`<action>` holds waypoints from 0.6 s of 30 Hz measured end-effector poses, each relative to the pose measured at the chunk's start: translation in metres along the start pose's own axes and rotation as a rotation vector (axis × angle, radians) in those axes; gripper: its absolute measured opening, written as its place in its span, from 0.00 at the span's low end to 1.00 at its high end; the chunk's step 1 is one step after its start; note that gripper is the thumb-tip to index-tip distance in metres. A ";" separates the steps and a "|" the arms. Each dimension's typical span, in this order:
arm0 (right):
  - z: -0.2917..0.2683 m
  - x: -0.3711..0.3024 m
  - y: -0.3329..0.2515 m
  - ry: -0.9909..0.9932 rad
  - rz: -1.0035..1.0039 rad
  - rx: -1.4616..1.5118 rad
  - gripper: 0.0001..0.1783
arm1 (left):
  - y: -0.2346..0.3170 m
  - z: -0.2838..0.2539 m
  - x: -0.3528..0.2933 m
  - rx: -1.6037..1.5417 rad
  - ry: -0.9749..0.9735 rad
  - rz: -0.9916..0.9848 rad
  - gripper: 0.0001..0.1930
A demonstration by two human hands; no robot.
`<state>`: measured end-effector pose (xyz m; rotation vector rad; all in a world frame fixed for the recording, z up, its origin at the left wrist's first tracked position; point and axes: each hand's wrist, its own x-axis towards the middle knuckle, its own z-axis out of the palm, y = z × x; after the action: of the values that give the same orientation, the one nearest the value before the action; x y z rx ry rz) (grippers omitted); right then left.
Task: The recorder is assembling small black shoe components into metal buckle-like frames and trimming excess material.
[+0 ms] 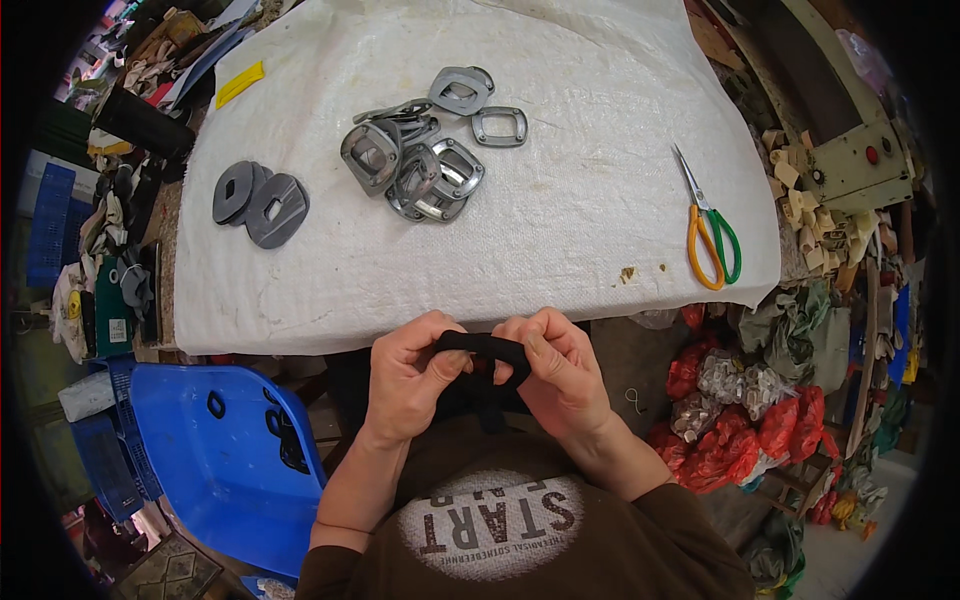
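Close to my body, at the near edge of the table, both hands grip a black, soft-looking ring-shaped piece point(487, 344). My left hand point(405, 378) pinches its left end between thumb and fingers. My right hand point(563, 372) is closed on its right end, thumb on top. A gap shows through the middle of the piece, partly hidden by fingers. Beyond the hands lies a pile of silvery metal buckle frames point(457, 170). To its left are a few flat grey oval pads point(277, 211) with center holes. Scissors point(712, 245) with orange and green handles lie at the right.
A white woven sheet point(560, 240) covers the table. A yellow strip point(239, 84) lies at far left. Left of me stands a blue tub point(215, 450) holding several black rings point(287, 440). Red plastic bags point(715, 440) crowd the right; a machine box point(858, 165) stands farther back.
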<state>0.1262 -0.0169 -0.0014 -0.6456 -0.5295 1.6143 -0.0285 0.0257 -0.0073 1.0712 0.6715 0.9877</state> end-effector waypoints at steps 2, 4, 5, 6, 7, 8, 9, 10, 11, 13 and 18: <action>-0.004 0.001 0.003 -0.006 0.018 0.074 0.08 | 0.001 0.000 0.000 0.038 0.003 0.026 0.10; -0.007 0.003 0.004 -0.186 0.016 0.182 0.08 | 0.004 -0.002 0.003 0.168 -0.069 0.104 0.09; -0.006 0.003 0.004 -0.179 0.013 0.180 0.08 | 0.005 -0.002 0.003 0.164 -0.074 0.101 0.09; -0.006 0.002 0.003 -0.151 0.034 0.146 0.08 | 0.007 -0.002 0.004 0.187 -0.082 0.095 0.09; -0.006 0.002 0.002 -0.121 0.054 0.113 0.08 | 0.008 -0.001 0.005 0.209 -0.092 0.089 0.09; -0.007 0.003 0.002 -0.117 0.050 0.113 0.08 | 0.010 -0.001 0.005 0.208 -0.098 0.086 0.09; -0.009 0.004 0.001 -0.085 0.144 0.082 0.08 | 0.010 -0.001 0.004 0.218 -0.104 0.058 0.09; -0.010 0.005 0.000 -0.053 0.238 0.050 0.09 | 0.011 -0.001 0.003 0.228 -0.110 0.030 0.10; -0.010 0.007 -0.003 -0.055 0.239 0.051 0.09 | 0.010 -0.003 0.003 0.229 -0.107 0.031 0.10; -0.009 0.008 -0.011 -0.092 0.203 0.138 0.10 | 0.009 -0.006 0.004 0.172 -0.117 0.003 0.11; -0.022 0.006 -0.015 -0.213 0.067 -0.293 0.09 | 0.011 -0.006 0.004 0.221 -0.090 -0.057 0.13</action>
<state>0.1515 -0.0094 -0.0077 -0.7167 -0.9211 1.6945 -0.0359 0.0338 0.0011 1.2749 0.7459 0.8245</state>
